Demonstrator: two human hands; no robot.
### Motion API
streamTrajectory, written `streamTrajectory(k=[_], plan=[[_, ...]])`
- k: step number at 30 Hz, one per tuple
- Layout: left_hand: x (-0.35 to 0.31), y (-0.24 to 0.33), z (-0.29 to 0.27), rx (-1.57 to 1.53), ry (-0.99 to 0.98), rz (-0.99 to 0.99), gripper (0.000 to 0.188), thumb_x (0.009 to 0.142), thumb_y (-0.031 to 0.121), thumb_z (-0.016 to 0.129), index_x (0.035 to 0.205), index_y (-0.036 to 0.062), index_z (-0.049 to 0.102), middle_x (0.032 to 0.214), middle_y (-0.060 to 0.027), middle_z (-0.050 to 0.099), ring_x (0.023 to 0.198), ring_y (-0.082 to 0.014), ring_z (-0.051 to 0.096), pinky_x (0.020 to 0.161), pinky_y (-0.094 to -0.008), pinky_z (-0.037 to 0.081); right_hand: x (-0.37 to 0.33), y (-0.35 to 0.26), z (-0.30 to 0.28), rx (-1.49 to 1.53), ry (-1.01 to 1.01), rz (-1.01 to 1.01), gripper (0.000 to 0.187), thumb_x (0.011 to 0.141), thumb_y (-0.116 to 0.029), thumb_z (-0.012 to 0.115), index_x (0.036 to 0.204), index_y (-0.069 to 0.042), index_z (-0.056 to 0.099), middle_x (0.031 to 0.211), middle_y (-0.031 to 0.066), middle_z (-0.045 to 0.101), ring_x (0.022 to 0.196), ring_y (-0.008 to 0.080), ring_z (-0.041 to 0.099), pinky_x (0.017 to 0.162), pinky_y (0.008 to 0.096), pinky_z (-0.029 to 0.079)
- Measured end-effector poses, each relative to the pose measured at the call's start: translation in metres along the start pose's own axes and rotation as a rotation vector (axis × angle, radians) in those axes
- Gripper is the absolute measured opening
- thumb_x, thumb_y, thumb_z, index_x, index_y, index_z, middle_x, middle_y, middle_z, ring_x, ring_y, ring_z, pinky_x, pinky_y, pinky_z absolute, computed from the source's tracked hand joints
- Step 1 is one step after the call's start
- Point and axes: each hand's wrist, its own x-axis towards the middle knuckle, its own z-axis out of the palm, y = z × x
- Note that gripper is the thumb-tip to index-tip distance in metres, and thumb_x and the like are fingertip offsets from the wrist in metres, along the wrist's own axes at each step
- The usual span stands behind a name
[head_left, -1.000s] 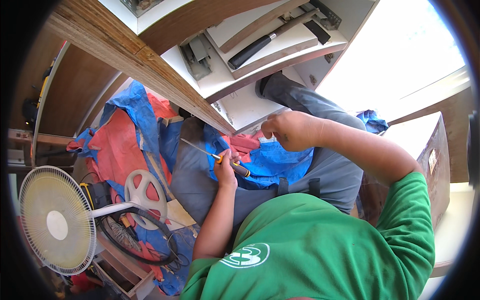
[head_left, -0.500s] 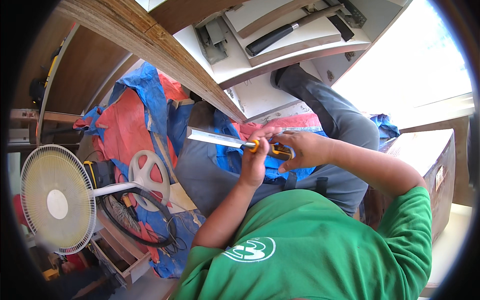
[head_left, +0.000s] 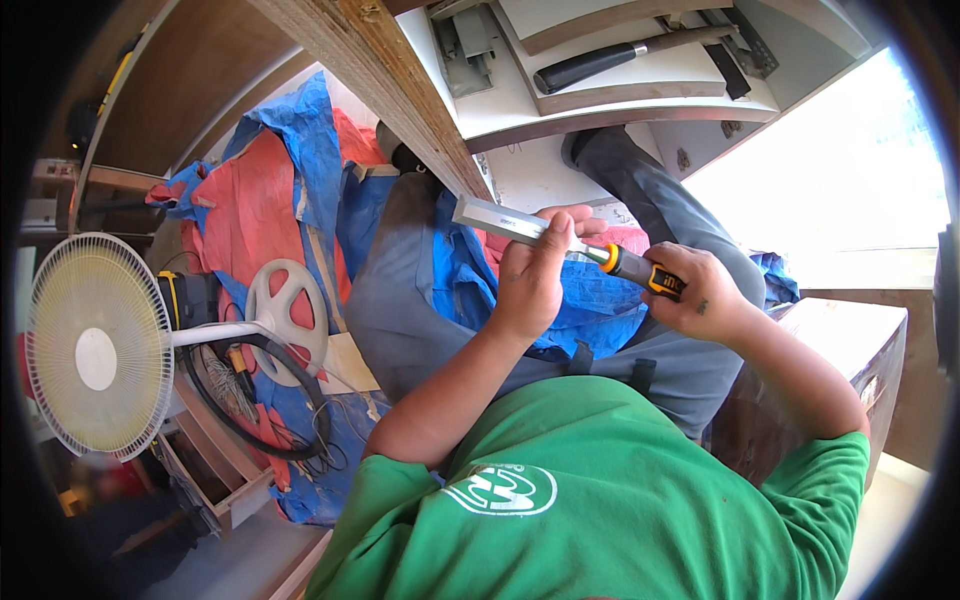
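A wood chisel (head_left: pixel 490 216) with a wide flat metal blade and a black-and-yellow handle lies across both my hands above my lap. Its cutting end points to the far left. My left hand (head_left: pixel 535 280) steadies the blade, with the thumb on the near side and some fingers stretched out behind it. The end of the handle is gripped in my right hand (head_left: pixel 700 290), whose fingers wrap around it. Beneath the chisel are my grey-trousered legs and a crumpled blue tarp (head_left: pixel 590 300).
A white fan (head_left: pixel 97 358) stands at left, beside a black cable coil (head_left: pixel 322 420). A wooden beam (head_left: pixel 410 90) slants overhead. A black-handled tool (head_left: pixel 585 68) rests on boards in the white cabinet (head_left: pixel 620 125). At right is a box (head_left: pixel 850 335). Red-and-blue sheeting (head_left: pixel 245 195) hangs behind.
My right hand has closed around the chisel's handle and moved right. My left hand has shifted from near the handle onto the blade. The chisel has moved up and to the right.
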Motion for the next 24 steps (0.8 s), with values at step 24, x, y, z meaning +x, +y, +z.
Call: streamTrajectory(k=[24], plan=[[0.027,-0.010,0.015,-0.101,0.174,-0.008,0.036,0.104,0.035,0.064,0.091,0.0023,0.073,0.085,0.0011,0.071,0.076,-0.0021,0.059,0.065,-0.0208,0.045,0.011,-0.022,-0.039,0.071,-0.113,0.257,0.039,0.095,-0.035,0.074,0.101,0.001,0.063,0.071,0.0100,0.060,0.065,0.0196,0.054,0.065,0.0353,0.047]])
